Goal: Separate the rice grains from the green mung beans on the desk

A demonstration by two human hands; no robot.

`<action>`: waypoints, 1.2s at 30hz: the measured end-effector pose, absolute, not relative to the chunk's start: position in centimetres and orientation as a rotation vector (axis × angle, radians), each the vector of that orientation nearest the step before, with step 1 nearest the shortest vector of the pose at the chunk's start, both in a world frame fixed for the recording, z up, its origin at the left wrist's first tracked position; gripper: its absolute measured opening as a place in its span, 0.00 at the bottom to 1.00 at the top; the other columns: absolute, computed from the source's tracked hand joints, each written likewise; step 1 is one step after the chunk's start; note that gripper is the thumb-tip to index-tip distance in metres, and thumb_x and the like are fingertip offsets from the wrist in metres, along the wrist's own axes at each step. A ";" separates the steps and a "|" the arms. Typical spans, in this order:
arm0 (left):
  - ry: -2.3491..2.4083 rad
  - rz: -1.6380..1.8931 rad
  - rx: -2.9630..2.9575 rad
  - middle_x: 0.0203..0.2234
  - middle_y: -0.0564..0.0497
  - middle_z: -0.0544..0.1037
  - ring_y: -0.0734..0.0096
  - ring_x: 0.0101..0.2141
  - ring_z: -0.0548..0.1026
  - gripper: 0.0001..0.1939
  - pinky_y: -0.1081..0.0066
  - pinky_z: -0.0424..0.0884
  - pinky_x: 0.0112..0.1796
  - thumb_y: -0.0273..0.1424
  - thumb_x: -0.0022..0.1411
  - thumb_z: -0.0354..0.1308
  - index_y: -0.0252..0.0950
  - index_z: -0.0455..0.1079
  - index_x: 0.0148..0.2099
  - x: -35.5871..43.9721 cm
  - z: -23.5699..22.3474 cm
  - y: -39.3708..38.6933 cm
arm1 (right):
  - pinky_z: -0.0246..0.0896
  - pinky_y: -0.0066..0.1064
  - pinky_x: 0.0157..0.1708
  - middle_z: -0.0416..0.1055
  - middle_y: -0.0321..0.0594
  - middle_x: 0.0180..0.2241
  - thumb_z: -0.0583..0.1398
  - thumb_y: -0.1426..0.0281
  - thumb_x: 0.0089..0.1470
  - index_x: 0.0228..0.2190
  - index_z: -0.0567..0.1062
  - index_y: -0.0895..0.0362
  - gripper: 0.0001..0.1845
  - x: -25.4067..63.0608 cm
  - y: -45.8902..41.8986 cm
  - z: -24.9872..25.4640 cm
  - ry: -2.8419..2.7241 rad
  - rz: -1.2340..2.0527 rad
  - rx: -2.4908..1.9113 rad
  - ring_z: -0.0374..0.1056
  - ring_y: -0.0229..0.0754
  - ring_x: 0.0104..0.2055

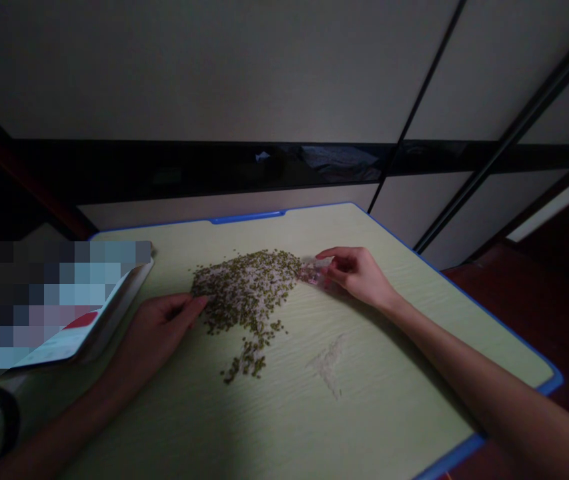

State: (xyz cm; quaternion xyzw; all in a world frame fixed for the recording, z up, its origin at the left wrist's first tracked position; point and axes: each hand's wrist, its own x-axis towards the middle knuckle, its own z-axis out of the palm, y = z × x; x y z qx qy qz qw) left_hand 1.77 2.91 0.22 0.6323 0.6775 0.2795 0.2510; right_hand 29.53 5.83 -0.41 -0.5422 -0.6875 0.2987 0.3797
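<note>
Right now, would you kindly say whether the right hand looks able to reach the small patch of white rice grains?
Probably yes: only bare tabletop shows between the right hand and the small rice patch, though that hand is busy at a clear plastic item.

Tabletop (284,440): smooth, wood-grain-patterned laminate by its look, with a soft, low sheen. Edging (554,381) and inset handle (249,217): smooth plastic by appearance. Green beans (244,357): small, hard-looking, in a rough, pebbly spread. Rice grains (329,363): fine, matt, granular. Clear piece (311,272): transparent, glossy, apparently plastic. Cabinet panels (204,73): flat, smooth, matt. Dark band (204,175) across panels: glossy, reflective, glass-like. Flat item (81,333) at left: smooth visible face, partly pixelated; material uncertain.
</note>
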 end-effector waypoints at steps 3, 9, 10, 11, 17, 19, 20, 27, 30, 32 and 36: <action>1.837 0.771 1.723 0.10 0.61 0.54 0.79 0.15 0.55 0.20 0.76 0.52 0.20 0.46 0.46 0.46 0.38 0.53 0.14 1.8 0.1 3.0 | 0.48 0.24 0.16 0.63 0.35 0.17 0.55 0.74 0.42 0.35 0.72 0.65 0.15 29.4 5.7 -0.3 -1.755 0.805 -1.367 0.55 0.31 0.17; 1.848 0.758 1.720 0.09 0.61 0.54 0.79 0.15 0.56 0.19 0.76 0.52 0.20 0.46 0.46 0.47 0.38 0.54 0.15 1.7 0.0 3.0 | 0.46 0.24 0.15 0.63 0.34 0.16 0.55 0.75 0.42 0.34 0.73 0.65 0.14 29.5 5.7 -0.3 -1.801 0.749 -1.370 0.53 0.30 0.16; 1.847 0.761 1.719 0.10 0.61 0.54 0.79 0.15 0.56 0.19 0.76 0.52 0.20 0.46 0.46 0.47 0.38 0.54 0.15 1.6 0.0 3.0 | 0.46 0.24 0.15 0.63 0.34 0.16 0.55 0.75 0.42 0.34 0.74 0.65 0.14 29.5 5.7 -0.3 -1.799 0.730 -1.381 0.52 0.30 0.16; 1.847 0.762 1.719 0.10 0.61 0.54 0.79 0.15 0.56 0.19 0.76 0.52 0.20 0.46 0.46 0.47 0.37 0.54 0.15 1.6 -0.1 3.0 | 0.45 0.24 0.15 0.63 0.34 0.15 0.56 0.75 0.42 0.34 0.74 0.65 0.14 29.6 5.8 -0.3 -1.797 0.709 -1.391 0.52 0.30 0.16; 1.838 0.772 1.727 0.10 0.61 0.54 0.79 0.15 0.55 0.20 0.77 0.52 0.20 0.47 0.45 0.46 0.38 0.54 0.15 1.6 -0.1 3.2 | 0.47 0.24 0.16 0.64 0.35 0.17 0.56 0.74 0.43 0.36 0.73 0.66 0.15 29.5 6.2 -0.8 -1.789 0.686 -1.390 0.53 0.31 0.16; 1.847 0.766 1.726 0.10 0.61 0.54 0.79 0.15 0.56 0.20 0.77 0.52 0.20 0.47 0.45 0.46 0.38 0.54 0.15 1.7 -0.1 3.3 | 0.48 0.24 0.17 0.65 0.36 0.18 0.56 0.74 0.43 0.36 0.73 0.66 0.16 29.5 6.3 -0.9 -1.796 0.706 -1.371 0.55 0.31 0.17; 1.854 0.761 1.724 0.10 0.61 0.54 0.79 0.15 0.56 0.20 0.77 0.52 0.20 0.48 0.45 0.46 0.38 0.54 0.15 1.7 -0.1 3.3 | 0.49 0.24 0.17 0.66 0.36 0.18 0.56 0.73 0.44 0.37 0.73 0.66 0.16 29.4 6.3 -1.0 -1.803 0.721 -1.360 0.56 0.31 0.17; 1.868 0.753 1.719 0.10 0.61 0.55 0.78 0.15 0.57 0.20 0.77 0.52 0.19 0.49 0.44 0.46 0.38 0.54 0.15 1.7 -0.1 3.2 | 0.48 0.23 0.15 0.66 0.36 0.18 0.56 0.73 0.44 0.37 0.74 0.64 0.15 29.6 6.3 -1.1 -1.861 0.810 -1.283 0.54 0.30 0.17; 1.866 0.747 1.726 0.09 0.61 0.54 0.78 0.15 0.56 0.20 0.76 0.52 0.19 0.48 0.44 0.45 0.38 0.54 0.15 1.7 0.0 3.3 | 0.49 0.23 0.16 0.65 0.35 0.18 0.56 0.74 0.44 0.37 0.74 0.64 0.15 29.7 6.4 -1.2 -1.853 0.812 -1.274 0.54 0.30 0.17; 1.863 0.756 1.725 0.09 0.61 0.54 0.79 0.14 0.56 0.20 0.76 0.52 0.19 0.48 0.44 0.45 0.38 0.54 0.15 1.8 0.1 3.3 | 0.49 0.23 0.16 0.64 0.35 0.18 0.56 0.73 0.44 0.37 0.74 0.63 0.15 29.7 6.4 -1.2 -1.856 0.815 -1.265 0.55 0.31 0.17; 1.859 0.776 1.727 0.09 0.61 0.54 0.79 0.14 0.56 0.20 0.76 0.52 0.19 0.48 0.44 0.46 0.38 0.54 0.14 1.8 0.0 3.1 | 0.50 0.24 0.16 0.65 0.37 0.18 0.55 0.72 0.45 0.36 0.74 0.65 0.16 29.9 6.3 -1.0 -1.906 0.862 -1.233 0.55 0.31 0.18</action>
